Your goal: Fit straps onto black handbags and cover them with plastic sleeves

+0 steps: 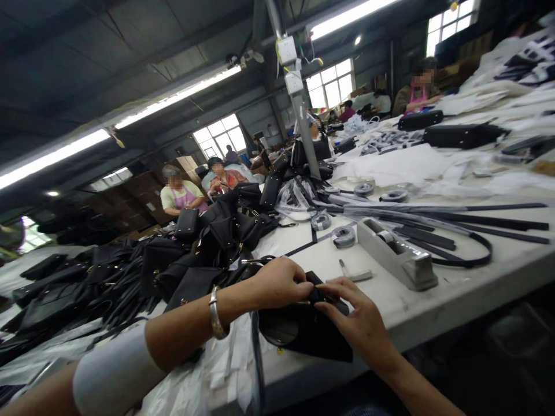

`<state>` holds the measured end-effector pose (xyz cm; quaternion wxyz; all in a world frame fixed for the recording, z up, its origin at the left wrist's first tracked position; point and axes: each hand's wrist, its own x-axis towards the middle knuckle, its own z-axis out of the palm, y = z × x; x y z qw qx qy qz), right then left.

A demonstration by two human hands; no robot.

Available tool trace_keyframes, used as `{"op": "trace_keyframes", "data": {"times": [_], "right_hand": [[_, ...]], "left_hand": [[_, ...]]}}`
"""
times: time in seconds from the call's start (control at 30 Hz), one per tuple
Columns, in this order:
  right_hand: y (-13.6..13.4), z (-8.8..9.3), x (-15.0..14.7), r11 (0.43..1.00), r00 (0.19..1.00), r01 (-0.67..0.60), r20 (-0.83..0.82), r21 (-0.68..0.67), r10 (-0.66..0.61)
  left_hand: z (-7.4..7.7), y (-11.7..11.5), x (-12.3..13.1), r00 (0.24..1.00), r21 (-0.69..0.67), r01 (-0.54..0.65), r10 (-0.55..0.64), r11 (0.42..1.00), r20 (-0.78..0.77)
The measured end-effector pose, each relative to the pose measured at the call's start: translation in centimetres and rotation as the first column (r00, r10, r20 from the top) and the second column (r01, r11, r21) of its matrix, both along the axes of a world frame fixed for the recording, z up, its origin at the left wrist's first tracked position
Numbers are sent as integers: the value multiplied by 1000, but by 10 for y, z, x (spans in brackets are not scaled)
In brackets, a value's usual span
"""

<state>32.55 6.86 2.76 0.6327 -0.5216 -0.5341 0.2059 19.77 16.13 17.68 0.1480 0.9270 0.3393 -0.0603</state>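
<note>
A small black leather bag [303,332] lies at the near edge of the white worktable [433,297]. My left hand [280,283] is closed in a pinch on the bag's top edge; a silver bangle circles that wrist. My right hand [358,318] rests on the bag's right side, its fingers curled and pressing on the same top edge. Both hands meet at the bag's opening. What the fingertips hold there is too small to make out.
A heap of black bags [208,242] covers the table to the left. A grey tape dispenser [396,254], tape rolls [343,236] and long black straps [455,222] lie to the right. A grey post [303,124] rises behind. Other people work at far tables.
</note>
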Motion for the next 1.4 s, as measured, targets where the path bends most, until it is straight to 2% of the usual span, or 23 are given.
{"op": "trace_keyframes", "data": {"times": [0.23, 0.33, 0.47, 0.57, 0.63, 0.77, 0.93, 1.07, 1.17, 1.3, 1.4], "right_hand": [[0, -6, -9, 997, 997, 64, 36, 43, -65], [1, -9, -9, 994, 995, 86, 51, 69, -90], [3, -10, -7, 995, 997, 61, 43, 73, -65], [3, -12, -8, 997, 999, 25, 43, 68, -28], [3, -13, -10, 998, 999, 25, 38, 66, -28], [6, -12, -12, 997, 999, 51, 16, 54, -52], [6, -11, -14, 999, 999, 37, 31, 29, -38], [5, -12, -17, 999, 999, 34, 25, 22, -35], [4, -14, -16, 999, 999, 25, 21, 22, -26], [3, -18, -12, 996, 998, 63, 15, -65, -62], [2, -18, -8, 994, 998, 57, 36, -98, -54]], "left_hand": [[0, 2, 0, 996, -3, 35, -35, 999, -80], [2, -3, 5, 991, 110, 70, -57, 991, -118], [7, -12, 8, 974, 283, 197, -154, 939, -166], [6, -11, 9, 950, 243, 290, -249, 926, -186], [3, -8, 9, 945, 216, 304, -266, 928, -187], [-3, -4, 11, 954, 253, 279, -239, 926, -178], [-4, -3, 9, 958, 139, 248, -222, 959, -182], [-10, -4, 3, 972, 224, 193, -156, 955, -174], [-18, -3, -1, 976, 171, 200, -182, 965, -116], [-26, 2, -6, 989, 139, 147, -141, 979, -52], [-24, 5, -11, 993, 8, 116, -116, 993, 6]]}}
